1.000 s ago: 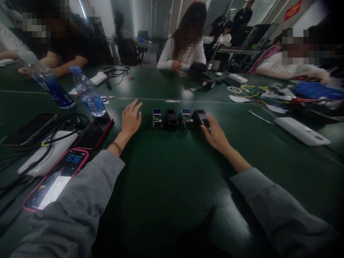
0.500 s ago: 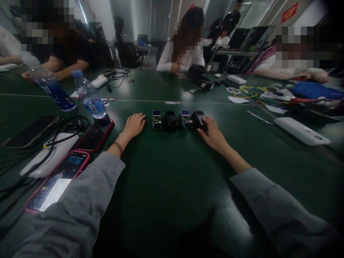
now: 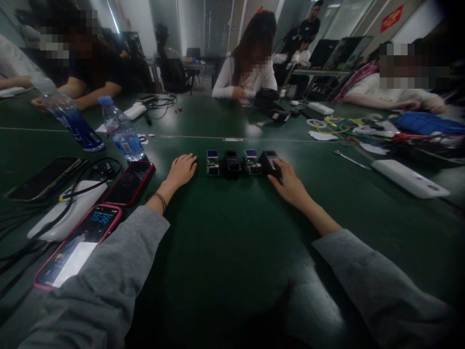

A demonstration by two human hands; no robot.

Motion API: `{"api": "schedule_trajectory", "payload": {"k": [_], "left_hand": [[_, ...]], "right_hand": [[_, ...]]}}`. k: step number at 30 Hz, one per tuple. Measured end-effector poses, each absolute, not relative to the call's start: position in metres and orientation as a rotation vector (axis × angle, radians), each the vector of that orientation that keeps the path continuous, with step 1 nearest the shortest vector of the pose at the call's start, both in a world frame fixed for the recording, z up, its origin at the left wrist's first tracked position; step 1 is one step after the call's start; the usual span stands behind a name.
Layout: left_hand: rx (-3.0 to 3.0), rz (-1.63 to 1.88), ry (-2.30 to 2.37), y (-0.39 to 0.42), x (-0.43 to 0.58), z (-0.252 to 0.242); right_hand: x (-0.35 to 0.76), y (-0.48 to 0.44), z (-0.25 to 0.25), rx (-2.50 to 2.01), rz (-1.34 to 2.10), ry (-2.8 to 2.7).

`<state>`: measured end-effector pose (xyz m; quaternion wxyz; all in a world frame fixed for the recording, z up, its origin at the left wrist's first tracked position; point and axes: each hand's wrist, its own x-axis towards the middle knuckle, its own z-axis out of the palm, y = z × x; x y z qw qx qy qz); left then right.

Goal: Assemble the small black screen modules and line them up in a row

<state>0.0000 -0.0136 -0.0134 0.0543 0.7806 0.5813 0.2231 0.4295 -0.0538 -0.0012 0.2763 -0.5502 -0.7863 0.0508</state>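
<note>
Black rightmost case [image 3: 268, 162], side partly hidden behind right-hand fingers [image 3: 284, 167], grip unclear

2 arms [image 3: 125, 252] extended, left hand [image 3: 181, 171] palm-down, right fingers [image 3: 285, 167] seemingly curled

Two black-cased devices [image 3: 232, 162] and two exposed circuit boards [image 3: 213, 167] are making four units in all; at near left, three phones [image 3: 130, 183] are lying and two plastic bottles [image 3: 126, 138] are standing, while one wrench [image 3: 352, 160] is lying at right
</note>
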Motion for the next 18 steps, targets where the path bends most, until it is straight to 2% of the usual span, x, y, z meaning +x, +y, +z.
{"api": "schedule_trajectory", "payload": {"k": [18], "left_hand": [[2.407,0.583,1.794,-0.0145,0.0004,-0.0104]], "right_hand": [[0.4285,-0.0547,-0.001,-1.477,0.144,-2.108]]}}
